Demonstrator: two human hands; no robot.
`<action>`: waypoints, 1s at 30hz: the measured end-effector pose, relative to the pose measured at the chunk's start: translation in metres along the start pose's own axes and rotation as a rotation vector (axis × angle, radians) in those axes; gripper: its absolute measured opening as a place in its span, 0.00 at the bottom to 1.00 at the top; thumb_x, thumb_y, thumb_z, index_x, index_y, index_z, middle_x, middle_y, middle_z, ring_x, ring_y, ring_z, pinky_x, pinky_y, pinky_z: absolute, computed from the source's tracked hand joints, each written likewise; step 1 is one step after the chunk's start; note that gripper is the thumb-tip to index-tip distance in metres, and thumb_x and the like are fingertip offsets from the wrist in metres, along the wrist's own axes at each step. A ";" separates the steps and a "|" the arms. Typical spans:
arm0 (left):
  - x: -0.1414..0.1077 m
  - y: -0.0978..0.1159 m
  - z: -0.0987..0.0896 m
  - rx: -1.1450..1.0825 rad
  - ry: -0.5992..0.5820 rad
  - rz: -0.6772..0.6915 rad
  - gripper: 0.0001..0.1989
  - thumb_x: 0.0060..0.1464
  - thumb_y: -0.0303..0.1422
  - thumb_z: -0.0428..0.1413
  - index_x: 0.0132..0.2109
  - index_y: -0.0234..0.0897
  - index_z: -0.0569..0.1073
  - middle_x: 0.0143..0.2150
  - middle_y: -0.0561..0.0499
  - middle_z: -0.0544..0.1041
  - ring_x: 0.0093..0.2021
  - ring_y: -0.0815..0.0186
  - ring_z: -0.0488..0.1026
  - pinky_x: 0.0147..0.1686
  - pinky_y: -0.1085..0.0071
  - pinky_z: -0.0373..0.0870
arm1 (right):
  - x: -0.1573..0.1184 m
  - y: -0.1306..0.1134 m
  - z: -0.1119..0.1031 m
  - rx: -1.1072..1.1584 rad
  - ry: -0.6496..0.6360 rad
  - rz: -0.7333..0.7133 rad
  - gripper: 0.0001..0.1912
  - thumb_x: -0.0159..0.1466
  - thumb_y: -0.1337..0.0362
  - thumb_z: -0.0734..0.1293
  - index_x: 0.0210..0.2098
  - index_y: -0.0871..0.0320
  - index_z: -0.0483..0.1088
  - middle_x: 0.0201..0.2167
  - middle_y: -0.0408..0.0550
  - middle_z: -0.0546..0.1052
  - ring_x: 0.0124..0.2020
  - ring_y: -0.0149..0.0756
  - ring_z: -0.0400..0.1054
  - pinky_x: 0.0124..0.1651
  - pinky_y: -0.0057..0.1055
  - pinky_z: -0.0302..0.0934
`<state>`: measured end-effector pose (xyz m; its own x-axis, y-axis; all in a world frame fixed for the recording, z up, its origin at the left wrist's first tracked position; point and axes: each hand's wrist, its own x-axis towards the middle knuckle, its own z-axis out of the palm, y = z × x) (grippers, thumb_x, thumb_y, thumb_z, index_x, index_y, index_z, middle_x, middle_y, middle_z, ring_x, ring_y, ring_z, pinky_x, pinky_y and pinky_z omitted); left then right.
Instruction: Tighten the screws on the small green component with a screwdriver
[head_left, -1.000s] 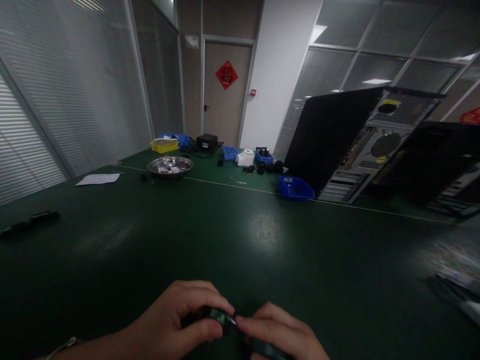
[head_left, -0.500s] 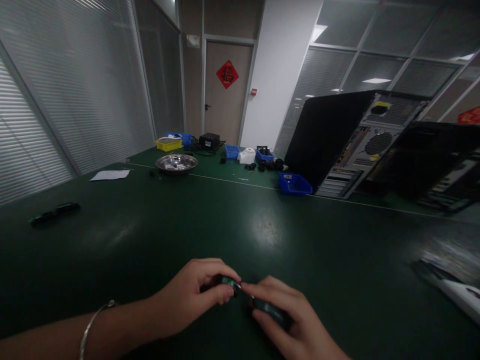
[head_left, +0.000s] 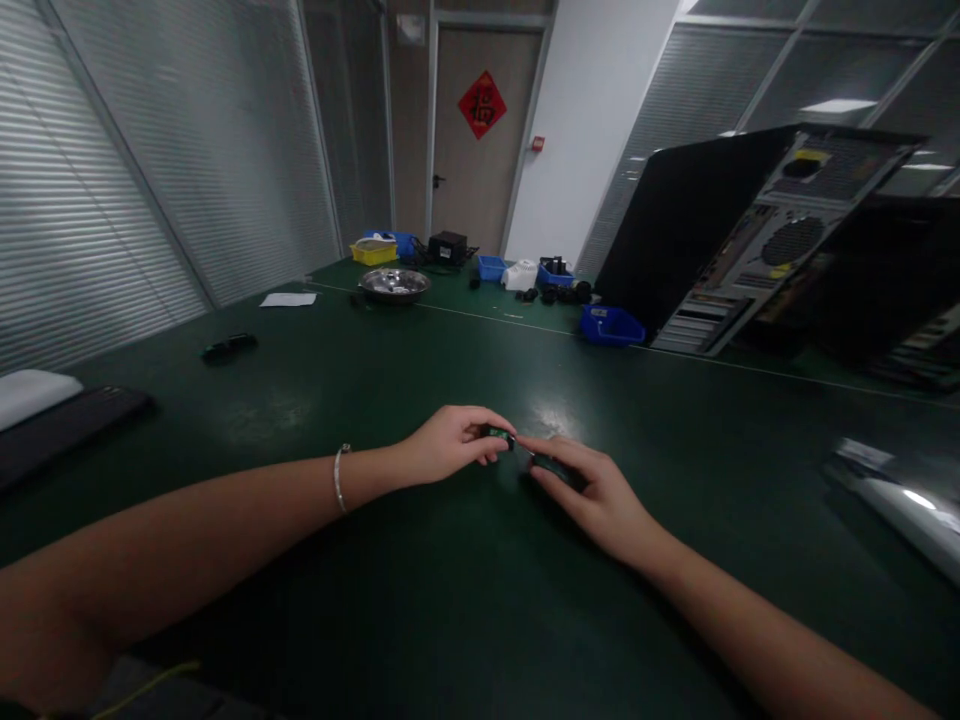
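My left hand [head_left: 457, 443] is closed in a pinch on a small green circuit board [head_left: 498, 433], part of which the fingers cover. From the right, my right hand [head_left: 596, 490] grips a dark-handled screwdriver [head_left: 553, 467]. Its thin metal shaft points left at the board's end, where the right index fingertip also lies close. Whether the tip touches the board is too blurred to tell. Both hands are just above the green table [head_left: 420, 590].
A steel bowl [head_left: 395, 286] with small parts, a blue bin [head_left: 612, 327] and a tilted computer case [head_left: 720, 230] stand at the back. Left lie a dark object [head_left: 229, 347], white paper [head_left: 289, 299] and a black keyboard-like item [head_left: 75, 432]. A white object [head_left: 911, 515] lies right.
The view has tilted down and turned left, so the hands appear higher and more of both arms shows. The hands keep their holds on the board and screwdriver.
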<state>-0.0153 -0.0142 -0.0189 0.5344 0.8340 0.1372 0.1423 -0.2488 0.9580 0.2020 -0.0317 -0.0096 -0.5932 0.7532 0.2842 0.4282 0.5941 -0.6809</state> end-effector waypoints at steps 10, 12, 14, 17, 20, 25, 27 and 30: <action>-0.008 0.004 0.007 0.229 0.100 0.084 0.13 0.54 0.33 0.51 0.46 0.34 0.70 0.42 0.46 0.71 0.31 0.71 0.70 0.32 0.74 0.67 | -0.002 -0.002 0.000 -0.054 0.002 -0.007 0.19 0.63 0.63 0.60 0.53 0.52 0.63 0.40 0.49 0.72 0.41 0.36 0.66 0.44 0.34 0.60; -0.012 0.009 0.008 0.283 0.108 0.083 0.12 0.54 0.32 0.51 0.46 0.34 0.70 0.41 0.47 0.72 0.31 0.71 0.70 0.31 0.74 0.66 | -0.003 -0.004 0.000 -0.056 -0.005 -0.019 0.19 0.63 0.64 0.60 0.54 0.52 0.62 0.39 0.49 0.72 0.39 0.36 0.66 0.43 0.34 0.61; -0.017 0.014 0.009 0.347 0.113 0.078 0.12 0.54 0.32 0.51 0.45 0.35 0.71 0.40 0.48 0.72 0.33 0.70 0.69 0.31 0.74 0.66 | -0.004 -0.007 -0.001 -0.048 -0.032 -0.034 0.19 0.63 0.65 0.59 0.54 0.52 0.62 0.39 0.49 0.72 0.39 0.35 0.67 0.42 0.33 0.62; -0.023 0.022 0.010 0.366 0.121 0.060 0.11 0.55 0.30 0.51 0.46 0.36 0.71 0.41 0.49 0.72 0.36 0.69 0.69 0.34 0.74 0.66 | -0.005 -0.008 -0.002 -0.050 -0.077 -0.044 0.19 0.63 0.66 0.59 0.54 0.52 0.62 0.40 0.49 0.71 0.39 0.34 0.67 0.41 0.30 0.63; -0.022 0.025 0.011 0.362 0.114 0.037 0.11 0.55 0.28 0.51 0.46 0.35 0.71 0.42 0.48 0.72 0.41 0.68 0.69 0.40 0.72 0.66 | -0.005 -0.004 -0.003 -0.082 -0.111 -0.015 0.20 0.63 0.67 0.57 0.55 0.52 0.61 0.41 0.49 0.70 0.39 0.32 0.67 0.40 0.28 0.63; -0.010 0.020 0.007 0.295 0.058 -0.016 0.13 0.57 0.27 0.48 0.49 0.36 0.69 0.46 0.47 0.71 0.47 0.67 0.67 0.48 0.71 0.63 | -0.001 0.010 -0.007 -0.127 -0.207 -0.012 0.22 0.63 0.68 0.57 0.57 0.49 0.59 0.42 0.49 0.70 0.38 0.32 0.67 0.38 0.27 0.63; -0.008 0.017 0.005 0.275 0.024 -0.050 0.14 0.57 0.27 0.48 0.50 0.36 0.68 0.46 0.47 0.71 0.47 0.67 0.67 0.48 0.71 0.64 | 0.000 0.013 -0.008 -0.121 -0.235 -0.009 0.23 0.63 0.69 0.57 0.58 0.50 0.57 0.42 0.49 0.69 0.39 0.32 0.67 0.38 0.27 0.63; -0.008 0.014 0.005 0.275 0.033 -0.064 0.15 0.57 0.27 0.47 0.51 0.37 0.67 0.47 0.47 0.71 0.48 0.68 0.67 0.49 0.71 0.63 | 0.001 0.014 -0.007 -0.135 -0.247 0.015 0.24 0.63 0.70 0.57 0.58 0.50 0.56 0.43 0.50 0.69 0.40 0.33 0.67 0.38 0.28 0.63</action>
<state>-0.0131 -0.0272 -0.0075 0.4899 0.8670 0.0911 0.3985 -0.3156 0.8612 0.2121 -0.0212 -0.0142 -0.7276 0.6800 0.0903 0.5149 0.6283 -0.5831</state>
